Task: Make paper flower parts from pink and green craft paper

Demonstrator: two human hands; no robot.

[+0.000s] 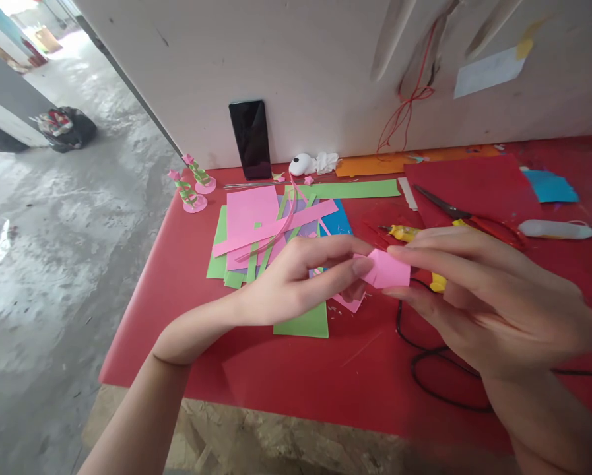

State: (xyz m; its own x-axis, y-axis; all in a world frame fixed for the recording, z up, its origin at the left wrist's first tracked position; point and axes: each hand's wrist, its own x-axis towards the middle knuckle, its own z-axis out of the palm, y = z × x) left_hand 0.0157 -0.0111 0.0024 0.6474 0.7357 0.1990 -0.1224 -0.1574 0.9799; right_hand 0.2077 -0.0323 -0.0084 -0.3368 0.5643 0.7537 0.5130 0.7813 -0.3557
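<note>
Pink piece (393, 269) — long axis sideways

Over the red surface (296, 376) there, the left fingers (345, 274) and right fingers (434, 261) are pinching a small pink piece (393, 269), while a black phone (250, 140) is leaning against the white panel (315, 72).

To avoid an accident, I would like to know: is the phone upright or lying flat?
Upright: the phone stands on the red table, leaning against the pale panel.
</note>
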